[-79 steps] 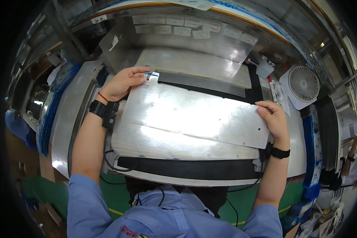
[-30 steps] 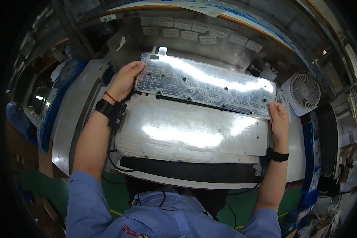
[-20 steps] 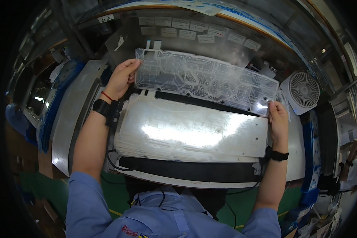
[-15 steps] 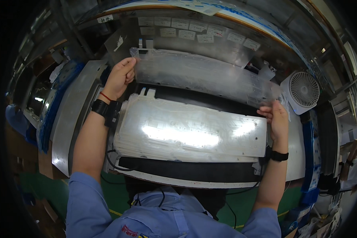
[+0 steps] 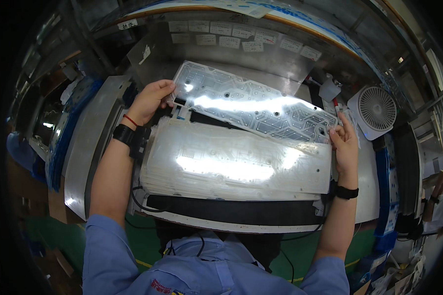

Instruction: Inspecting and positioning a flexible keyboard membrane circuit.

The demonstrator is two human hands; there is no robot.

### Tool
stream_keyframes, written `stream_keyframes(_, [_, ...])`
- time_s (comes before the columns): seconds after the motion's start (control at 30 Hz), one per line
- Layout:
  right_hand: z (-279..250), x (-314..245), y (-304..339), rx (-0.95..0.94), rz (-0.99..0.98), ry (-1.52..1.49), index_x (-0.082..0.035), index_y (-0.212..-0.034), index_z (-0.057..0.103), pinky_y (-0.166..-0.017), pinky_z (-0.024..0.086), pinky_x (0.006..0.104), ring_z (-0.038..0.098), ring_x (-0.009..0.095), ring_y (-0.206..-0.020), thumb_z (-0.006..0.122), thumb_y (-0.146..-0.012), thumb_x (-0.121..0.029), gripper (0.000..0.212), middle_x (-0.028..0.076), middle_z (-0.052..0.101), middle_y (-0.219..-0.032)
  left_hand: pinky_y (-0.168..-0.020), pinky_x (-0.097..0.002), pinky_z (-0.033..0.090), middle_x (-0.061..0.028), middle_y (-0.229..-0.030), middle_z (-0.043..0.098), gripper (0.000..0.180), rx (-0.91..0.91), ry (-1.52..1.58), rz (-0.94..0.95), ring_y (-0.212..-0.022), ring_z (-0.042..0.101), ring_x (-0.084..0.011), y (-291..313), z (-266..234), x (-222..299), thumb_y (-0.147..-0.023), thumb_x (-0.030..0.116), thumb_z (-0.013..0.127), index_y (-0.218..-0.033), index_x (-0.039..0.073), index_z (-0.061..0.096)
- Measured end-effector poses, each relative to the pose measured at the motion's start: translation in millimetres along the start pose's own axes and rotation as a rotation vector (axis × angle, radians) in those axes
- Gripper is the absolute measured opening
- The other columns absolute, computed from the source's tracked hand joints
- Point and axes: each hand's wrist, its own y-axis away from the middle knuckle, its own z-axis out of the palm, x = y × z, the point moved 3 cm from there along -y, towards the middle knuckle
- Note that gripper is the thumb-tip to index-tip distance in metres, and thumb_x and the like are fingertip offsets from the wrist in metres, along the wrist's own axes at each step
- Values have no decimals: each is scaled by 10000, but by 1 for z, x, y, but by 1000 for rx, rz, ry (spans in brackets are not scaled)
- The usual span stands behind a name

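Observation:
A clear keyboard membrane sheet (image 5: 253,114), long and printed with silvery circuit traces, is held up tilted between my hands. My left hand (image 5: 151,101) pinches its left end. My right hand (image 5: 345,150) grips the right end between thumb and fingers. A short connector tail hangs from the sheet's lower left edge. Below it, nearer to me, lies a stack of similar membrane sheets (image 5: 236,160), glossy with reflected light. The held sheet's lower right edge overlaps the stack's far edge in view; I cannot tell whether they touch.
A black mat (image 5: 231,212) lies under the stack on the worktable. A white fan (image 5: 376,113) and a white bottle (image 5: 330,90) stand at the far right. A metal panel with paper labels (image 5: 219,42) rises behind. Metal plates (image 5: 96,142) stand at the left.
The membrane sheet has been turned over: its tails pointed away from me at the far left edge and now hang toward me. Its traces show clearly. My left hand has lowered slightly.

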Motion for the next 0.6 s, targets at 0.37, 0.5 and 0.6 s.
stream_keyframes(0.37, [2, 5, 5, -221, 139, 163, 20, -1378, 384, -703, 436, 168, 558, 55, -762, 623, -849, -24, 583, 19, 600, -862, -682, -171, 435, -52, -1042, 593, 342, 66, 247, 37, -786, 526, -43, -8, -15, -16, -990, 213, 478, -1252, -6, 472])
stream_keyframes(0.5, [10, 1, 12, -392, 140, 324, 13, -1242, 551, -715, 431, 203, 550, 79, -768, 650, -814, -17, 441, 14, 599, -863, -904, -243, 462, -146, -1272, 516, 553, 136, 290, 23, -1030, 557, -138, -5, -7, -11, -977, 250, 509, -1401, -38, 303])
stream_keyframes(0.6, [11, -3, 12, -436, 69, 483, 8, -1124, 627, -713, 433, 224, 546, 90, -771, 656, -808, -25, 320, 9, 601, -861, -979, -285, 448, -182, -1354, 459, 626, 122, 285, 12, -1119, 540, -185, -3, -4, -8, -967, 273, 526, -1425, -50, 247])
